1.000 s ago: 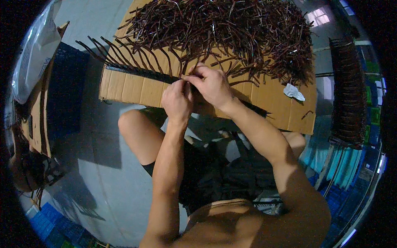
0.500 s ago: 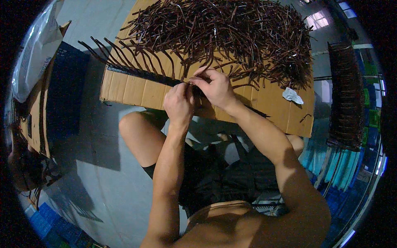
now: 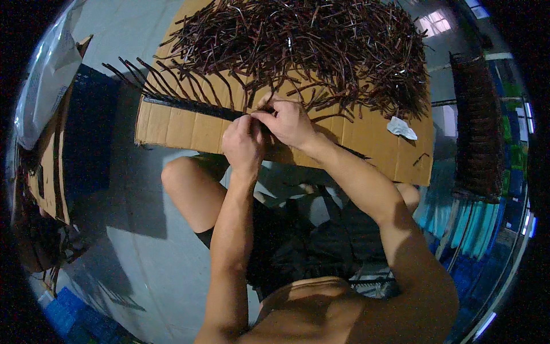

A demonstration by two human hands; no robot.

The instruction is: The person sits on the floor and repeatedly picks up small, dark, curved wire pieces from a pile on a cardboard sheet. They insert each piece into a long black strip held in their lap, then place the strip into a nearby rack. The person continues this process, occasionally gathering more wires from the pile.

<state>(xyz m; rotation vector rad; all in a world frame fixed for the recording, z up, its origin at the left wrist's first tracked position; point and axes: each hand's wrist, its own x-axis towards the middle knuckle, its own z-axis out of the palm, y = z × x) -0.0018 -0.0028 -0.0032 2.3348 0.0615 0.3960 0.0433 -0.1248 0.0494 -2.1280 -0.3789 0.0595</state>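
Note:
A long black strip (image 3: pixel 195 108) lies along the near side of a cardboard sheet (image 3: pixel 177 127). From its left part a row of bent, dark brown rods (image 3: pixel 197 86) stands out, leaning away from me. My left hand (image 3: pixel 243 143) is closed on the strip at the end of this row, its fingertips mostly hidden. Right beside it, my right hand (image 3: pixel 286 123) has thumb and forefinger pinched together over the strip, touching the left fingertips. What lies between the right fingers is too small and covered to make out. Farther right, the strip's other end shows beneath my right forearm.
A big heap of loose brown rods (image 3: pixel 298 46) covers the far part of the cardboard. Crumpled white paper (image 3: pixel 402 129) lies at its right. A dark bundle of rods (image 3: pixel 478 129) hangs on a rack at right. A clear plastic bag (image 3: pixel 48 86) is at left.
Both hands and the cardboard sit slightly farther left in the picture. My right fingers have curled closer in beside my left hand, which keeps its hold on the strip.

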